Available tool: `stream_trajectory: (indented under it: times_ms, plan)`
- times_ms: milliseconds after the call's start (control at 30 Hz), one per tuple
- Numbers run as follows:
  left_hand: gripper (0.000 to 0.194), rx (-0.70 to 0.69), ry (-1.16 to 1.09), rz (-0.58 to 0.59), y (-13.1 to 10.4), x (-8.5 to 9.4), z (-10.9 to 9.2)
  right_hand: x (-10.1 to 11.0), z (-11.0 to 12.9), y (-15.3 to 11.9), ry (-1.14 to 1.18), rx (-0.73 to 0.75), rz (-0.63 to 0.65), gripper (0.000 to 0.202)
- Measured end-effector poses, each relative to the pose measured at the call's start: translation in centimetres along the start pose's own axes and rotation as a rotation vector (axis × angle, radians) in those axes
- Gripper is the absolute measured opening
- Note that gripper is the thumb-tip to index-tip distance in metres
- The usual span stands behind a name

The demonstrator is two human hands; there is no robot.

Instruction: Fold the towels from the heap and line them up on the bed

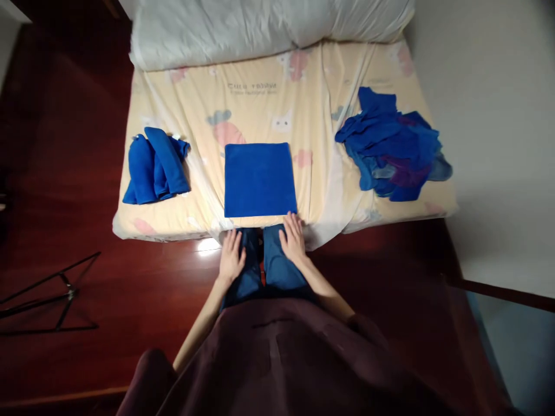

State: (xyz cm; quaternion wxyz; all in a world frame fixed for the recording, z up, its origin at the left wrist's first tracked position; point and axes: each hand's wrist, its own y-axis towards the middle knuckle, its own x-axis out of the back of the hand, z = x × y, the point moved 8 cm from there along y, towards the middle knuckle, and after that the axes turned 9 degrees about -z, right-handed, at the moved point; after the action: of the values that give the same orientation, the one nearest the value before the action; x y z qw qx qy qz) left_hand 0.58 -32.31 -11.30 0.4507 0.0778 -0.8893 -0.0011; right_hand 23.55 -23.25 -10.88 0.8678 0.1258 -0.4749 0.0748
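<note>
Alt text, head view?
Flat blue rectangular cloth on yellow print bedsheet; open right hand at its near right corner, open left hand by blue trousers. Blue cloth bundle at left, crumpled blue and purple cloth pile at right.

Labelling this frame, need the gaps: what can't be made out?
All in the head view:
Flat, square blue cloth: underside hidden, faces down.
Right hand: whether it touches that cloth's corner, too fine to tell.
Tangled blue-and-purple fabric pile: piece count, hidden by overlap.
Folded blue fabric bundle: piece count, hidden by folds.
Lettering on pale yellow printed sheet: too small, blurred.
Black thin-legged stand: cut off by left edge.
</note>
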Motion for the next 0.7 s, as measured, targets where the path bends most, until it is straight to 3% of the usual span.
stream_trajectory:
  times_ms: [100, 167, 267, 500, 600, 700]
  plan:
    - [0.062, 0.016, 0.104, 0.051, -5.3, -2.2, -1.6, -1.7, 1.8, -6.1, 0.047, -0.009, 0.074, 0.056]
    - [0.062, 0.033, 0.165, 0.016, -6.3, -2.8, -1.9, -2.2, 1.8, -7.8, 0.058, -0.039, 0.066, 0.056]
    - [0.059, 0.027, 0.19, -0.033, -5.7, -2.6, -1.8, -2.0, 1.2, -7.5, 0.098, -0.039, 0.011, 0.053]
    - [0.043, 0.047, 0.034, -0.047, -3.3, -0.2, 0.1, -1.5, 0.4, -6.4, 0.193, -0.014, -0.056, 0.048]
    - [0.034, 0.134, -0.161, -0.047, -1.5, 0.7, 1.7, -1.3, 0.4, -6.4, 0.236, -0.024, -0.081, 0.046]
    - [0.035, 0.318, -0.492, -0.048, 0.5, 1.3, 4.0, -0.7, -0.1, -5.9, 0.322, -0.053, -0.113, 0.04]
